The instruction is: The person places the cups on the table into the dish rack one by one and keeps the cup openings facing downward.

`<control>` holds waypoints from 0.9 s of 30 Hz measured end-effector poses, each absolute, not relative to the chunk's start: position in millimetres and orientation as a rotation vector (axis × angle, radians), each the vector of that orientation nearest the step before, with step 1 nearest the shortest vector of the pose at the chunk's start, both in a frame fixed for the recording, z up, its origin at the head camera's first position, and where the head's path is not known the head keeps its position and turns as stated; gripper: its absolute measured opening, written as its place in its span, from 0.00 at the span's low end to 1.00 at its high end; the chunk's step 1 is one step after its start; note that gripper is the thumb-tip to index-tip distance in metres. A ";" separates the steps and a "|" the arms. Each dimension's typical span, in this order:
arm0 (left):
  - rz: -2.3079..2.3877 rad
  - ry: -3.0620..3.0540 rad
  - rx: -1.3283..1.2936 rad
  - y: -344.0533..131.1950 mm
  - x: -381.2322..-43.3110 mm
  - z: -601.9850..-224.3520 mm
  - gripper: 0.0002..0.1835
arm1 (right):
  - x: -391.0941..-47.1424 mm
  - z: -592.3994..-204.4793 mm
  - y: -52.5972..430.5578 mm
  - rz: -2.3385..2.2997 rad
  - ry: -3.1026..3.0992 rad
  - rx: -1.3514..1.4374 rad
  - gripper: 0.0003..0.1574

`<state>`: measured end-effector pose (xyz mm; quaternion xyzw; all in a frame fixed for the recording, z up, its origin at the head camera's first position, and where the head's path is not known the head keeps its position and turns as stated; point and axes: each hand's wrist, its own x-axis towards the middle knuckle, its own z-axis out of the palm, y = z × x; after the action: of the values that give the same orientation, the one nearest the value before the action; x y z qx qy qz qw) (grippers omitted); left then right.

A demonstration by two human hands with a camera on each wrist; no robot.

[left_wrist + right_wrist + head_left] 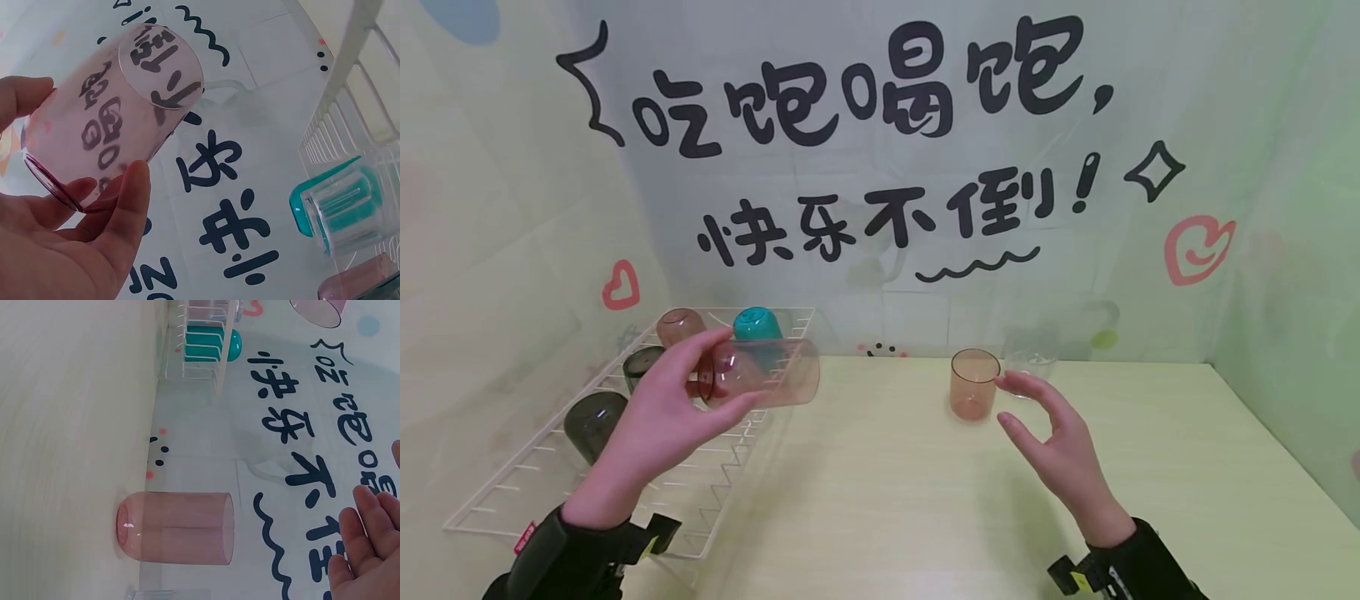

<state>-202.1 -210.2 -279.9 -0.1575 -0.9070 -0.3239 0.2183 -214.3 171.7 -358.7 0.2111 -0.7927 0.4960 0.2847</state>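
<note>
My left hand [662, 408] grips a pink see-through cup [790, 375] near its rim, fingers on one side and thumb on the other. The cup lies sideways in the air over the wire rack [482, 532], its base pointing right. In the left wrist view the same pink cup [81, 119] is tilted, with nothing visible inside. My right hand [1063, 454] hovers above the table, thumb and fingers spread apart, holding nothing. Nearest to it stands a peach-tinted cup [974, 387], upright on the table; a gap separates it from the hand in the right wrist view.
A clear cup [1032, 360] stands behind the right fingers. On the rack, upside down, are a teal cup [758, 323], a brownish-pink cup [681, 325] and dark grey cups, one of them a large cup [593, 421]. Printed cloth walls [865, 317] border the table [880, 517].
</note>
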 end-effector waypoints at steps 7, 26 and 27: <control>-0.817 -2.576 -0.394 -223.5 -201.9 -281.2 0.39 | -214.6 -360.3 175.1 1.297 -2.186 0.517 0.26; -0.661 -2.662 -0.319 -252.1 -199.2 -283.6 0.38 | -220.5 -369.9 184.0 1.225 -2.255 0.480 0.28; -0.654 -2.668 -0.319 -253.5 -199.7 -283.8 0.39 | -223.5 -374.0 186.3 1.216 -2.255 0.483 0.29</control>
<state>-199.7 -253.5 -283.8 -0.1132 -0.9477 -0.2324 0.1872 -223.5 186.3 -374.0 0.1788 -0.8342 0.4498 0.2642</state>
